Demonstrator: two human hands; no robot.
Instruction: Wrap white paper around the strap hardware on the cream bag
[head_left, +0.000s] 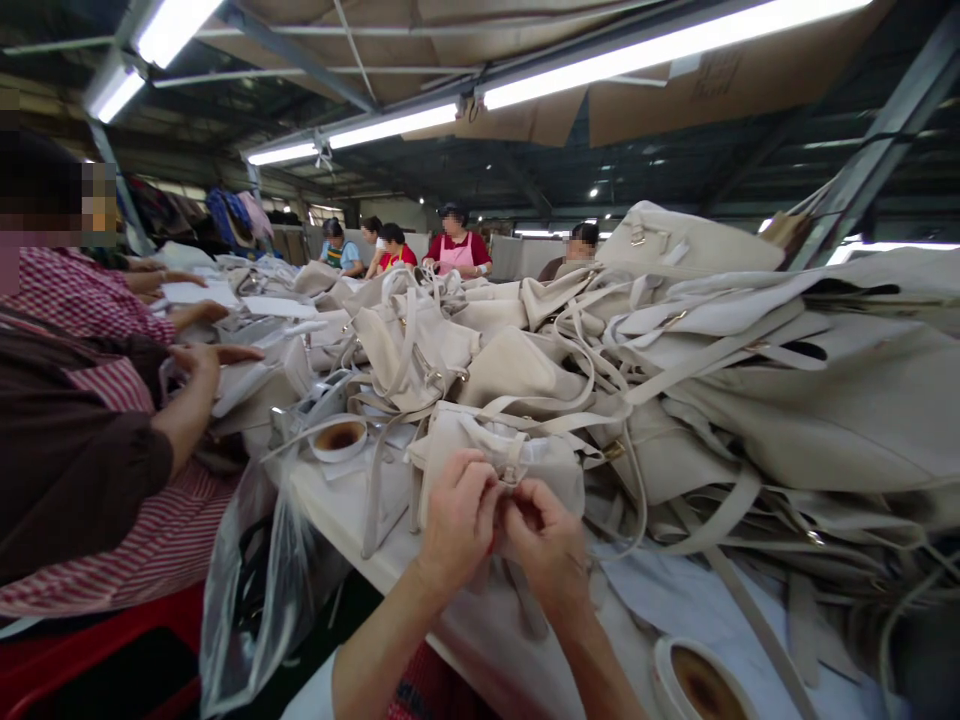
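— Where's the bag, which way does it lie?
— The cream handbag lies at the table's near edge, long axis left-right, strap end nearest. Left hand and right hand both pinch its strap fitting.
— Any writing?
— None readable.

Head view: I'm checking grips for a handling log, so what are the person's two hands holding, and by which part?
Both the left hand and right hand pinch the cream bag at its strap buckle.
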